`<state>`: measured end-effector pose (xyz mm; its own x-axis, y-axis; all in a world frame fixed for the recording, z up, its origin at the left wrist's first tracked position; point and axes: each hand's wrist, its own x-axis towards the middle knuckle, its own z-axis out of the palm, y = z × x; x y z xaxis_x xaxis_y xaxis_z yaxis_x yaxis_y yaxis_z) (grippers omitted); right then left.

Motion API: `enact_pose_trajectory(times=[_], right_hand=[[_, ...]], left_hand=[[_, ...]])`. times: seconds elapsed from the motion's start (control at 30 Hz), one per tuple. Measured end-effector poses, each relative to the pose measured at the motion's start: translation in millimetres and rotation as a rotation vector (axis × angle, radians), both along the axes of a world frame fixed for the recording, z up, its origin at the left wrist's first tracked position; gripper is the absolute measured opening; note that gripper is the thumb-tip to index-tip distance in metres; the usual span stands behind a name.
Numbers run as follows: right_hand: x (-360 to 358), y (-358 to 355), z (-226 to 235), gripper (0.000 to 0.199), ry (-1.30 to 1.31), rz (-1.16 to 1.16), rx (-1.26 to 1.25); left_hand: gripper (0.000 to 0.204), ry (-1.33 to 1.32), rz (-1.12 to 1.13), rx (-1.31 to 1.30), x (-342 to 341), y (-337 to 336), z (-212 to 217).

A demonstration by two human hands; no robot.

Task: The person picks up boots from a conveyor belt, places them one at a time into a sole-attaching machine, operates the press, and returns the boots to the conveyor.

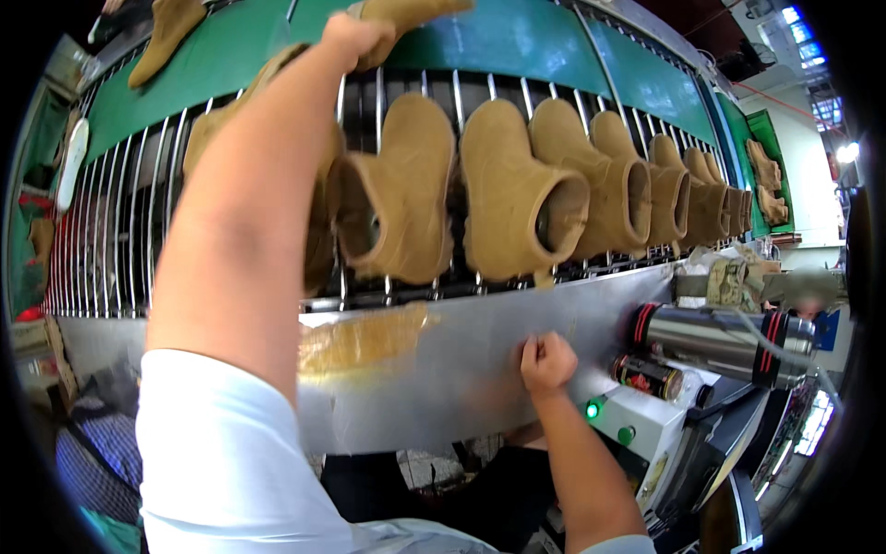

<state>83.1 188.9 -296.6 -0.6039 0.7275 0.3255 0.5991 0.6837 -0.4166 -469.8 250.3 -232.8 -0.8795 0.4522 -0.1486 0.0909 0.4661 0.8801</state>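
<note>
while the right grip (pixel 549 362) is clenched, the left grip (pixel 355 39) grasps a boot (pixel 411 13) jutting rightward.

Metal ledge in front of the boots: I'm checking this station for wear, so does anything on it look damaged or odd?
Yes: a wrinkled, amber, tape-like patch lies on the metal ledge, left of the right hand. It looks odd against the smooth grey metal around it; whether it hides damage, I cannot tell.
</note>
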Motion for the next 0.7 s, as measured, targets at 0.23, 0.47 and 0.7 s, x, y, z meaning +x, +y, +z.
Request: enact_pose_trajectory(times=[0.23, 0.47, 0.7], right_hand=[[28.9, 8.3, -27.8, 0.014, -0.099, -0.031, 0.066], [41.9, -113.3, 45.8, 0.048, 1.217, 0.027, -1.68], [163.8, -202.6, 100.2, 0.04, 1.269, 0.18, -1.721]], left_hand=[[0.066, -0.468, -0.273, 0.545, 167.5, -191.7, 121.3], [0.102, -0.903, -0.349, 0.73, 394.1, -424.7, 136.4], [0.078, -1.357, -0.381, 0.723, 578.6, -474.6, 64.6]])
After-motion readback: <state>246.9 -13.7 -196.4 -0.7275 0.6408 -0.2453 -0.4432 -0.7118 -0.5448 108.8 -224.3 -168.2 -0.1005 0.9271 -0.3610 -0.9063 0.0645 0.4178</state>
